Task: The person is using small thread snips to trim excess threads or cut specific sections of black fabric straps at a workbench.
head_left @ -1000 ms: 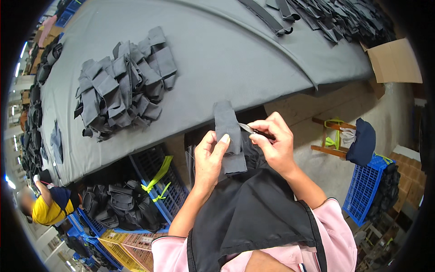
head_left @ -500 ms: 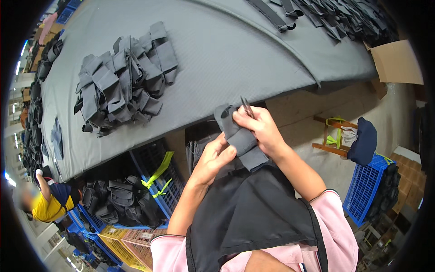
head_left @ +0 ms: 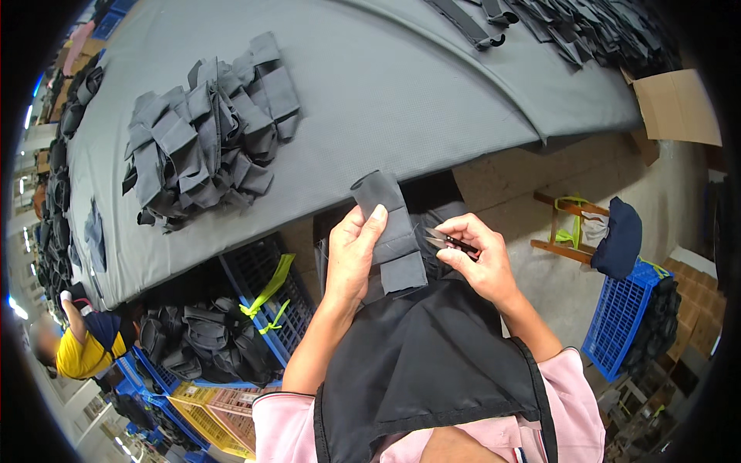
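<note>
A grey sewn fabric strip hangs between my hands, just off the table's near edge. My left hand is closed on the strip's left edge, thumb on top. Thread snips with black handles sit in my right hand, pinched between thumb and fingers. Their blade tips point left, close to the strip's right edge, where a thin thread end shows. A heap of similar grey fabric pieces lies on the table to the far left.
The large table wears a grey cover. Dark strips pile up at its far right beside a cardboard box. Blue crates and a wooden stool stand right. A person in yellow is far left.
My right hand has let go of the strip and moved down and right with the snips. My left hand has risen slightly, and the strip now lies flatter and more stretched out.
</note>
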### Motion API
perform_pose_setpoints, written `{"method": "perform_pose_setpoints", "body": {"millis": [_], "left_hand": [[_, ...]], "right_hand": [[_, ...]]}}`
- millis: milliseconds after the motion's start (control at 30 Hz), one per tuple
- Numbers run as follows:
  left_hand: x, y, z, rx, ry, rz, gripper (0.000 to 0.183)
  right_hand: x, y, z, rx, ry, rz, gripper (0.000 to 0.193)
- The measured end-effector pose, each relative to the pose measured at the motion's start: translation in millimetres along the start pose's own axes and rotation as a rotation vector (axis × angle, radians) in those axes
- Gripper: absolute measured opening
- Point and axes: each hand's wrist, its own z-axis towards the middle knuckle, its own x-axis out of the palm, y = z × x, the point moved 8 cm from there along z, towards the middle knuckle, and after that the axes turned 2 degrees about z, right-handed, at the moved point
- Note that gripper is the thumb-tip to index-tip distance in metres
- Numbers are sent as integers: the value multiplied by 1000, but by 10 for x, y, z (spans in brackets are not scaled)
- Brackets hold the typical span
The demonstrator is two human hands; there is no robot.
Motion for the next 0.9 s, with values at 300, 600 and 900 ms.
{"method": "perform_pose_setpoints", "body": {"millis": [300,600,900], "left_hand": [[105,-34,-72,-6,29,22,24],[78,47,-37,-52,26,-10,22],[54,-87,-71,139,-10,224,23]], "right_hand": [[26,182,30,-230,-7,-186,20],[-17,335,-41,-311,-129,-227,22],[297,744,-117,-753,60,-913,30]]}}
